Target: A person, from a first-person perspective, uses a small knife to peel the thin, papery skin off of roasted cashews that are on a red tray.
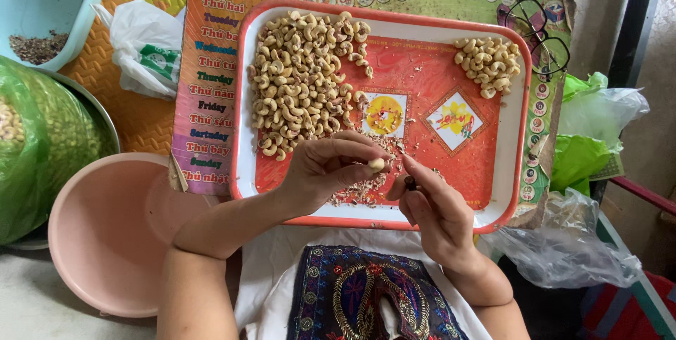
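We see our left hand pinching a pale cashew over the red tray, our right hand gripping a small dark tool just beside it, cashew piles behind.

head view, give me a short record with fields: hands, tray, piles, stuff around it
left hand: left hand pinches a single cashew nut at its fingertips
right hand: right hand grips a small dark tool beside the nut
tray: red and white tray, bits of peel under the hands
piles: large pile of cashews at left, small pile at top right
around: eyeglasses, pink basin, blue tub, green bag
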